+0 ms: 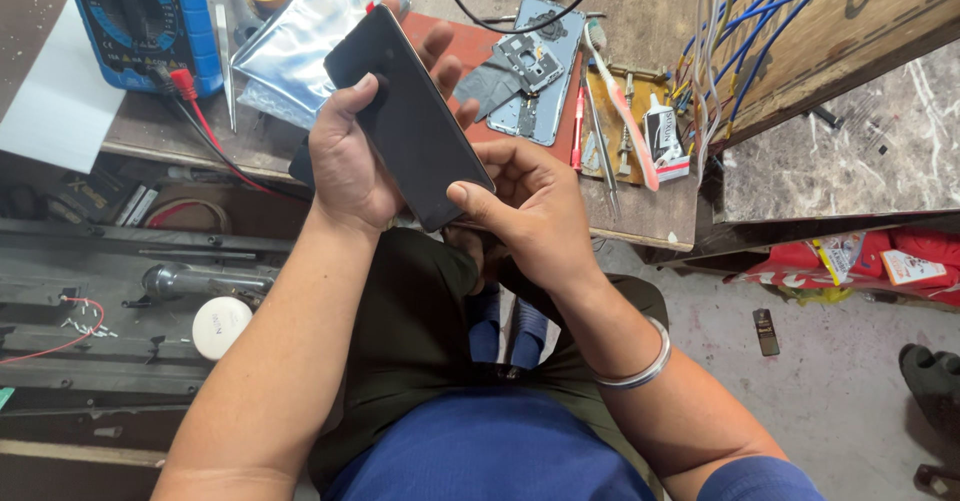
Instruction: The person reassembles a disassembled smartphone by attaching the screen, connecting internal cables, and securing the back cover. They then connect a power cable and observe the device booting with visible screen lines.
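Both hands hold a black smartphone (410, 116), screen up and tilted, above my lap in front of a workbench. My left hand (350, 156) grips its left long edge with the thumb on top and fingers behind. My right hand (530, 201) pinches the lower right corner, thumb pressed on the glass. A silver bangle (640, 366) circles my right wrist. On the bench behind lies an opened phone body (535, 71) with its internals exposed.
A blue multimeter (150, 16) with red and black leads sits at the back left beside a silver antistatic bag (300, 36). Tweezers, a toothbrush (620, 101) and a glue tube (665, 136) lie to the right. A wooden box with blue wires (790, 21) stands far right.
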`<state>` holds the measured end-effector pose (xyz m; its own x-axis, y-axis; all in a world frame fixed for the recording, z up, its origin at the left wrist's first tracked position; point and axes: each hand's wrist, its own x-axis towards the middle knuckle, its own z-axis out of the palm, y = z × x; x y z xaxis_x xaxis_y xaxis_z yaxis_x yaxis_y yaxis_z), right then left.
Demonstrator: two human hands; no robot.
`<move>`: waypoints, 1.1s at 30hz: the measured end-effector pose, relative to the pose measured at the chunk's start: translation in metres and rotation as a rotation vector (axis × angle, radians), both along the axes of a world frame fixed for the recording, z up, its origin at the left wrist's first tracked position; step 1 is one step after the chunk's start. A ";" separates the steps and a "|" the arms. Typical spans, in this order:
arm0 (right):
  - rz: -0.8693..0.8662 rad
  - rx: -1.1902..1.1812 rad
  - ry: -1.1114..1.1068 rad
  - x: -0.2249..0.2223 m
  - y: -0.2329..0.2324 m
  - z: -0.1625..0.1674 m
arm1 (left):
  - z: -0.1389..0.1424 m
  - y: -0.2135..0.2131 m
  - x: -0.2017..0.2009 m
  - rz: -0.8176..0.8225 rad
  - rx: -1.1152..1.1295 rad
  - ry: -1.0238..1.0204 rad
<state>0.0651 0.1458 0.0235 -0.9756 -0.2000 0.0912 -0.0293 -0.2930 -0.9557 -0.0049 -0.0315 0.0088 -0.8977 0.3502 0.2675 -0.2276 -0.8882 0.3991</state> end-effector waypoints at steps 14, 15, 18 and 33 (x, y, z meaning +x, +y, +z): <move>0.038 -0.265 -0.371 -0.019 0.023 0.002 | 0.001 0.004 -0.006 -0.001 -0.239 0.044; 0.037 -0.245 -0.365 -0.019 0.022 0.002 | 0.000 0.004 -0.006 -0.005 -0.246 0.053; 0.020 -0.191 -0.345 -0.018 0.021 -0.001 | -0.002 0.005 -0.005 -0.006 -0.261 0.075; 0.007 -0.122 -0.316 -0.020 0.022 -0.007 | -0.001 0.005 -0.005 -0.015 -0.264 0.088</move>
<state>0.0448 0.1683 0.0165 -0.9581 -0.2130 -0.1917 0.2651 -0.4046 -0.8752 -0.0095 -0.0266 0.0079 -0.8692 0.4311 0.2423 -0.1940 -0.7479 0.6348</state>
